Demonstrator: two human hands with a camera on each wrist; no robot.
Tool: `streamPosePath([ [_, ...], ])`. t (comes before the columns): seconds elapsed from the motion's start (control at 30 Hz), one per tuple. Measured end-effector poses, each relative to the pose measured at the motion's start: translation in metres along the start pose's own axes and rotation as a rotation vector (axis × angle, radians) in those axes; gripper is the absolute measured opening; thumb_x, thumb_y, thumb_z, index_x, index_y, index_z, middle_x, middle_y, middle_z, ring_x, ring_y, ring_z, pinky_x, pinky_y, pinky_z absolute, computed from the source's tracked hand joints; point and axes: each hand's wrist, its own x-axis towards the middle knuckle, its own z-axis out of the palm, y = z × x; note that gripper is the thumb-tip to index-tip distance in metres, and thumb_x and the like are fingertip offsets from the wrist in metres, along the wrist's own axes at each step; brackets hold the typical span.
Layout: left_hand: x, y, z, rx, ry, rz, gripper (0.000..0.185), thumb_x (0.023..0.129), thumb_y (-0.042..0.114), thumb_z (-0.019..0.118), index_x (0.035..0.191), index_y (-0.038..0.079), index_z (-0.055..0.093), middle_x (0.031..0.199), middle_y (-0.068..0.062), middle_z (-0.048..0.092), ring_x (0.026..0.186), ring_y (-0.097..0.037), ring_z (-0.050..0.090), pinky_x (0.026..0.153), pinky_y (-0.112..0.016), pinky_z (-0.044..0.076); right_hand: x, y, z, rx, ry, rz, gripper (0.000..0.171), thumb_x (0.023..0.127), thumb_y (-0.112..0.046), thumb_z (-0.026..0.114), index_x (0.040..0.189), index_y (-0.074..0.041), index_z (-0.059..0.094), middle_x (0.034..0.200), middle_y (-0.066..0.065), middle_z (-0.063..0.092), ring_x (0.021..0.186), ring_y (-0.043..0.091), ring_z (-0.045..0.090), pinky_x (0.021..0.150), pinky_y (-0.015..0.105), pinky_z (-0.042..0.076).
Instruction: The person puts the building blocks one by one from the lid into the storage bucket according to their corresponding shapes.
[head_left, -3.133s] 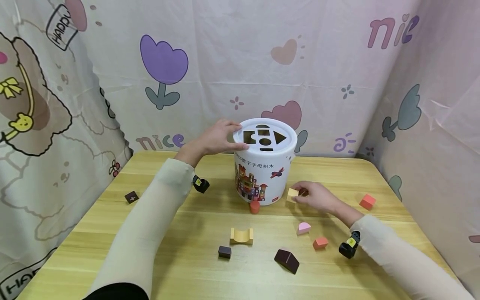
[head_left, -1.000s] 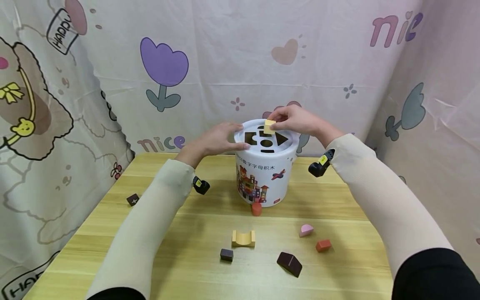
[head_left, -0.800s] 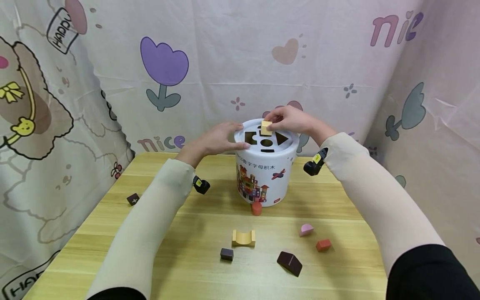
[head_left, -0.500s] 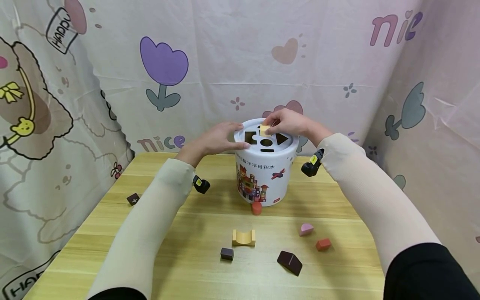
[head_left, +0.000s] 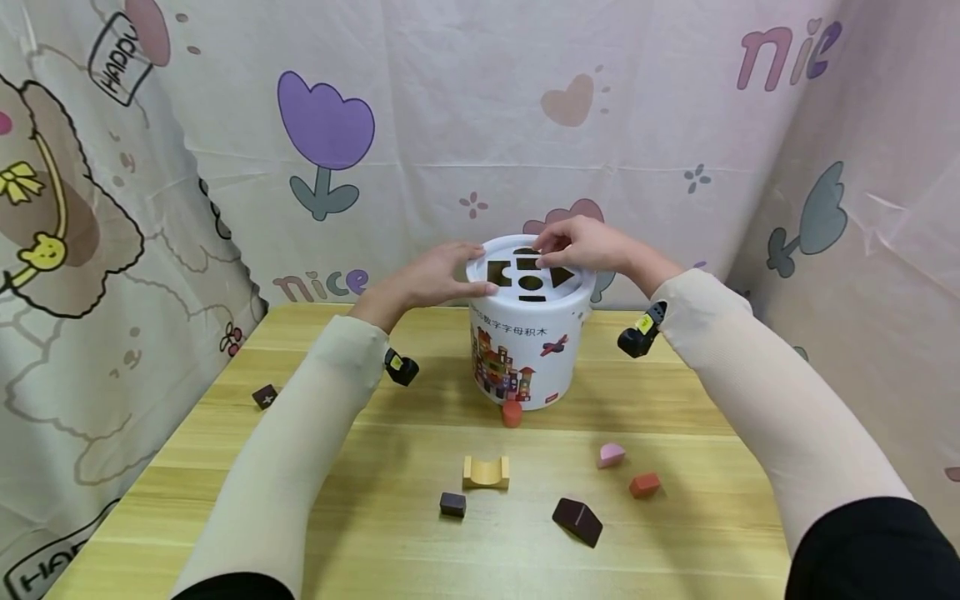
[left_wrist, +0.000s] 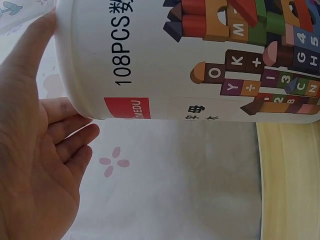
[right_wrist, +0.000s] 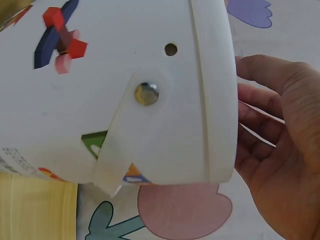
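Head view: white bucket upright mid-surface, steadied by left hand, fingers relaxed along lid rim. Right hand over shape holes, fingers loose, gripping nothing. Blocks scattered nearby.

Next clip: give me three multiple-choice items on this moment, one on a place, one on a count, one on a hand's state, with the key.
1. Where does the small red cylinder stand?
A. at the front foot of the white bucket
B. on the lid
C. at the table's left edge

2. How many loose blocks lie on the table?
A. four
B. seven
C. ten

3. What is the left hand doing?
A. resting flat on the table
B. pinching a block
C. touching the bucket's lid rim, with no block in it

Key: 1 A, it touches the bucket's base. 2 B, seven show in the head view. 3 C, its fingers lie on the rim.
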Motion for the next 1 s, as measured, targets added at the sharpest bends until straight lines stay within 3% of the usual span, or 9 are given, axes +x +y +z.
streamPosePath([
  [0.6,0.0,0.0,-0.003,0.03,0.014,0.0,0.094,0.081,0.069,0.063,0.151,0.012,0.037,0.157,-0.012,0.03,0.142,-0.031,0.027,0.113,-0.055,0.027,-0.053,0.008,-0.005,0.096,0.048,-0.008,0.043,0.093,-0.024,0.069,0.128,-0.001,0.06,0.116,0.013,0.062,0.111,0.028,0.058,0.094,0.045,0.048],
  [0.87,0.0,0.0,-0.001,0.023,0.01,-0.017,0.094,0.08,0.07,0.063,0.152,0.014,0.037,0.157,-0.011,0.03,0.142,-0.031,0.027,0.112,-0.055,0.028,-0.078,0.014,-0.003,0.089,0.087,-0.021,0.039,0.092,-0.023,0.071,0.125,-0.005,0.063,0.107,0.007,0.063,0.101,0.022,0.059,0.084,0.035,0.051],
  [1.0,-0.001,0.001,-0.002,0.018,0.008,-0.016,0.094,0.081,0.069,0.063,0.152,0.013,0.037,0.157,-0.011,0.03,0.142,-0.032,0.028,0.112,-0.055,0.028,-0.091,0.014,-0.002,0.079,0.095,-0.038,0.037,0.091,-0.02,0.072,0.125,-0.007,0.064,0.108,0.005,0.063,0.101,0.019,0.057,0.085,0.027,0.05],
])
